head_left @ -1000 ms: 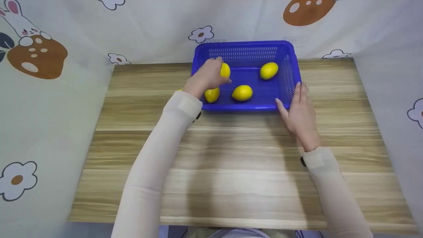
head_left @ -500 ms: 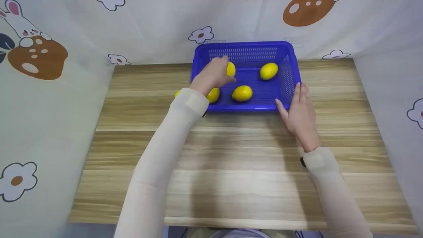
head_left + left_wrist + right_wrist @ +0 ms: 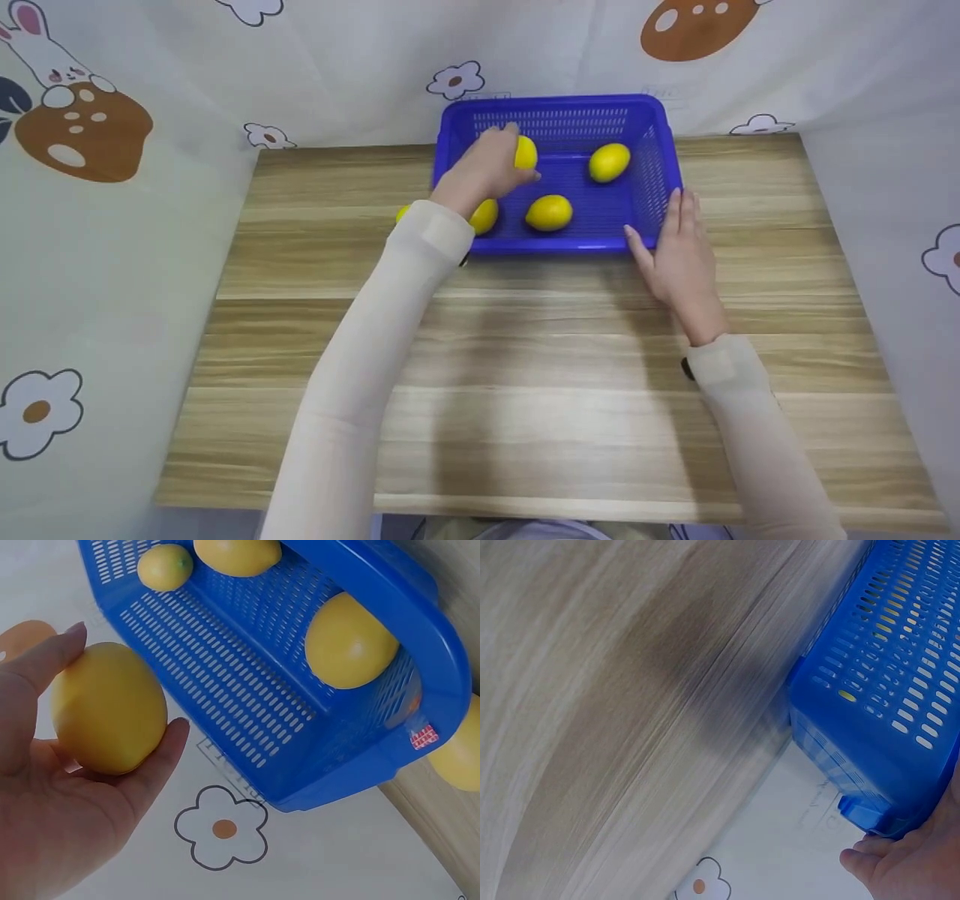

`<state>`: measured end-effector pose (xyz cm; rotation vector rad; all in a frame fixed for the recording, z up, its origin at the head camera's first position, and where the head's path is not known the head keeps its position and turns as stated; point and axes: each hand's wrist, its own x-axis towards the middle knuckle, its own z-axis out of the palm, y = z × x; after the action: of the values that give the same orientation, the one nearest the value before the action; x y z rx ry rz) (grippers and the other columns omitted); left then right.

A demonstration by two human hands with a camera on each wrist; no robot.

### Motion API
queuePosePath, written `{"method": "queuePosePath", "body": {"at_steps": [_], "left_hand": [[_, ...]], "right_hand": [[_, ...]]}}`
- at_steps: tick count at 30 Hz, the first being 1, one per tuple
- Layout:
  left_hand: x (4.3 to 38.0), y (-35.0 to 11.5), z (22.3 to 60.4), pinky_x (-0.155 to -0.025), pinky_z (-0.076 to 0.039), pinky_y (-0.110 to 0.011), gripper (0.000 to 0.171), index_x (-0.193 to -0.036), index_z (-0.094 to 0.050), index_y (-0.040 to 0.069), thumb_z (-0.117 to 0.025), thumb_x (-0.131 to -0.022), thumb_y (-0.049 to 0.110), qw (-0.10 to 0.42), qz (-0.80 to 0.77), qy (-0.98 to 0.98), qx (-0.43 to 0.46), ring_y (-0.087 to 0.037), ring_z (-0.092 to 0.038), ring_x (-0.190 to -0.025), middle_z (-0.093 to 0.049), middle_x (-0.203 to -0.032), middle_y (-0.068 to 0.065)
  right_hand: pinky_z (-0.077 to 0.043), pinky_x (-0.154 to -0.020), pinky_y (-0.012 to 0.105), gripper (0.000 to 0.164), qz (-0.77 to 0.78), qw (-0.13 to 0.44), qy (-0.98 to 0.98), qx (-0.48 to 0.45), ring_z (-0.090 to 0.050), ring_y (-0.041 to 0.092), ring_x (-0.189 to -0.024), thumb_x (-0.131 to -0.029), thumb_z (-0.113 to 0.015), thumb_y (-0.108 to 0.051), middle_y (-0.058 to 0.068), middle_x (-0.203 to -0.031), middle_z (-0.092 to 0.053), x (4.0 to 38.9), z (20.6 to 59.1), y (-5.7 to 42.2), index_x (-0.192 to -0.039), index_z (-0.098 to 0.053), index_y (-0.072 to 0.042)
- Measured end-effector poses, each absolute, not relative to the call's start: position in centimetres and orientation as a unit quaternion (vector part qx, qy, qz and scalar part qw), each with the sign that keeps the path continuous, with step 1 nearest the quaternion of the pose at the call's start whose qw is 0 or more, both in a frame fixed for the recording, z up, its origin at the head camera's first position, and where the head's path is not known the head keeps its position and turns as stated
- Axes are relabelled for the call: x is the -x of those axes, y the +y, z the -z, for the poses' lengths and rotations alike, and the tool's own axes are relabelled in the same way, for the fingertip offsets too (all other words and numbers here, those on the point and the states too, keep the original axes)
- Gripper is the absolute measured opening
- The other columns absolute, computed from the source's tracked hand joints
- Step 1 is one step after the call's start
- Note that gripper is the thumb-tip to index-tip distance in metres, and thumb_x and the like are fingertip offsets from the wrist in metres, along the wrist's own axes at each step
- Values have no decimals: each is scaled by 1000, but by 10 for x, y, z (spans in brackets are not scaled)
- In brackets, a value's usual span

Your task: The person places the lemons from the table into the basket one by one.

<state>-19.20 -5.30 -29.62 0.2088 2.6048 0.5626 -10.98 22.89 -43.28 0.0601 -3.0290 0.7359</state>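
My left hand (image 3: pixel 489 166) holds a yellow lemon (image 3: pixel 526 154) over the left part of a blue plastic basket (image 3: pixel 577 245). In the left wrist view the thumb and fingers curl round this lemon (image 3: pixel 111 709). Inside the basket lie a lemon (image 3: pixel 609 163) at the back right, a lemon (image 3: pixel 549 213) near the front, and a lemon (image 3: pixel 486 216) at the front left, partly hidden by my left wrist. My right hand (image 3: pixel 684 255) rests against the basket's front right corner, its fingers straight along the outer side and the thumb spread at the front rim.
Another lemon (image 3: pixel 402 213) lies on the wooden table (image 3: pixel 570 427) left of the basket, mostly hidden by the left sleeve. The basket stands against the back wall's patterned cloth (image 3: pixel 360 67). Cloth also hangs at both sides of the table.
My left hand has shifted slightly to the right with the lemon, then stayed almost still over the last half second. The right hand and the basket have not visibly moved.
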Motion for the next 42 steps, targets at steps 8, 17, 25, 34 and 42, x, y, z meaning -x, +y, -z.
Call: {"method": "queuePosePath", "body": {"at_steps": [8, 17, 25, 34, 42], "left_hand": [[191, -54, 299, -132, -12, -45, 97, -170, 1, 9, -56, -106, 55, 223, -216, 948, -68, -33, -5, -164, -1, -177, -19], [189, -56, 301, -133, -12, -45, 101, -171, 1, 10, -54, -103, 62, 215, -215, 950, -73, -34, -6, -164, -2, -177, -18], [186, -62, 306, -132, -15, -45, 103, -171, -1, 9, -51, -102, 67, 228, -209, 949, -65, -32, -10, -164, -4, -178, -17], [182, -71, 310, -132, -16, -46, 101, -170, -3, 8, -51, -103, 67, 223, -213, 949, -58, -31, -11, -164, -5, -178, -17], [177, -76, 316, -132, -18, -49, 101, -170, -5, 5, -51, -103, 65, 211, -211, 952, -73, -38, -13, -163, -8, -176, -22]], "right_hand": [[-15, -130, 61, 100, -232, 3, -973, -16, -6, 46, -162, -107, -37, -65, 32, -173, -2, 109, 433, 229, -165, -3, 9], [-19, -127, 65, 101, -227, -10, -974, -11, -10, 50, -160, -106, -34, -67, 32, -173, 0, 109, 432, 229, -166, 0, 7], [-15, -129, 62, 102, -225, -12, -974, -13, -6, 48, -161, -106, -34, -68, 32, -173, 1, 110, 433, 229, -166, 0, 7], [-18, -128, 64, 101, -229, 0, -973, -16, -11, 50, -160, -106, -36, -66, 32, -173, -2, 110, 434, 228, -166, -2, 7], [-17, -129, 63, 98, -239, 13, -971, -19, -10, 49, -161, -107, -41, -61, 32, -173, -4, 109, 433, 228, -165, -5, 9]]}}
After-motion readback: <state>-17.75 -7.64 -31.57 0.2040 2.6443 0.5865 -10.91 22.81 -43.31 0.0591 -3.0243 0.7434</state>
